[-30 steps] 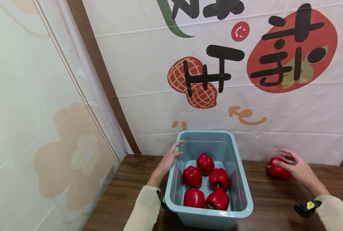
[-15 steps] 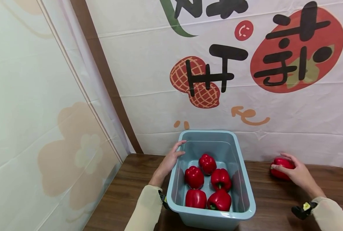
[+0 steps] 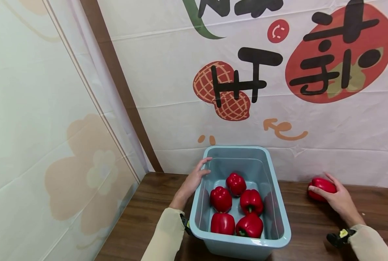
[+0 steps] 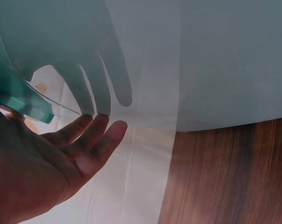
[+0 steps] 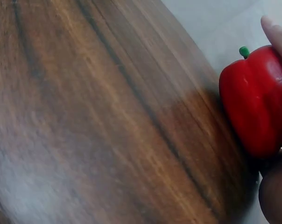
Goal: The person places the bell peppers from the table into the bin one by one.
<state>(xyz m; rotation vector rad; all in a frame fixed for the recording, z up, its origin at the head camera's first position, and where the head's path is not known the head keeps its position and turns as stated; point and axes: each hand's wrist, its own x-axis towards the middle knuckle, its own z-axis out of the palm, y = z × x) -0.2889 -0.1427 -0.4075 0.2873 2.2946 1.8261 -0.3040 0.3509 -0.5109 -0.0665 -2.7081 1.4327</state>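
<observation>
At the right, my right hand (image 3: 341,202) holds a red bell pepper (image 3: 323,184), thumb on the near side and fingers at the far side. In the right wrist view this bell pepper (image 5: 250,105) shows its short green stem, close over the table. My left hand (image 3: 191,182) grips the left rim of a light blue plastic bin (image 3: 280,203). Two of its digits reach over the rim, while in the left wrist view the other fingertips (image 4: 116,128) touch the outer wall. Several red bell peppers (image 3: 251,202) lie on the bin's floor.
The bin stands on a dark wood-grain table (image 3: 301,221), close to a printed white cloth backdrop (image 3: 168,127) behind it. Another pale cloth with a flower print (image 3: 60,181) hangs along the left side. Wrist straps sit on both arms.
My right hand has closed its fingers around the bell pepper at the right, which has turned slightly in the grasp. The left hand stays on the bin's rim. The head view has shifted a little.
</observation>
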